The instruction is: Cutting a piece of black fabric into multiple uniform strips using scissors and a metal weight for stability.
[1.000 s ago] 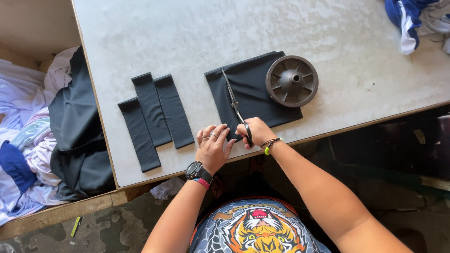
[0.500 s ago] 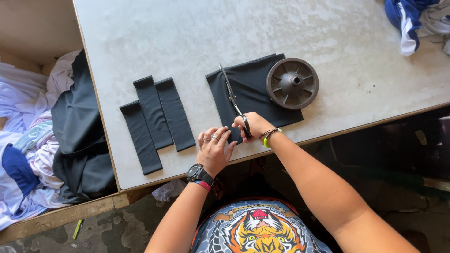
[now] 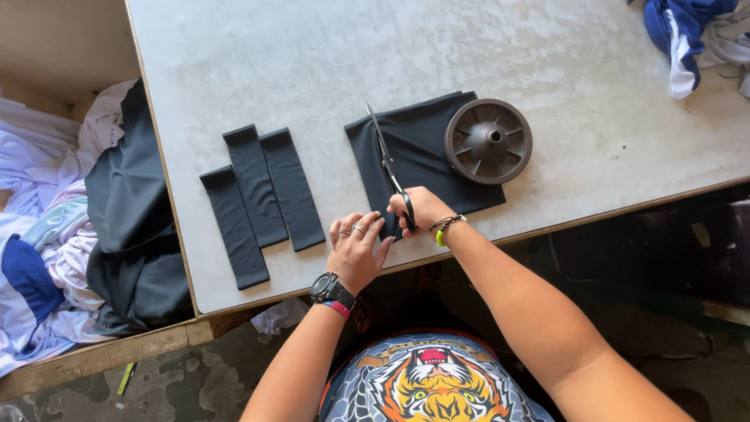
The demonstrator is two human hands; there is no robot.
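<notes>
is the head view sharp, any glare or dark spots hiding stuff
Head view: sharp overall, even daylight on the grey table, no harsh glare; the scissors, black cloth and both hands read clearly; only the floor under the table's right edge falls into deep shadow.

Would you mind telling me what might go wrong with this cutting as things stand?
1. The left hand presses the black cloth right beside the scissors held in the right hand; its fingertips could be nicked.
2. The wheel weighs down only the far corner, so the cloth may bunch and the cut may wander.
3. The cloth lies near the table edge; a cut piece might slide off.
</notes>
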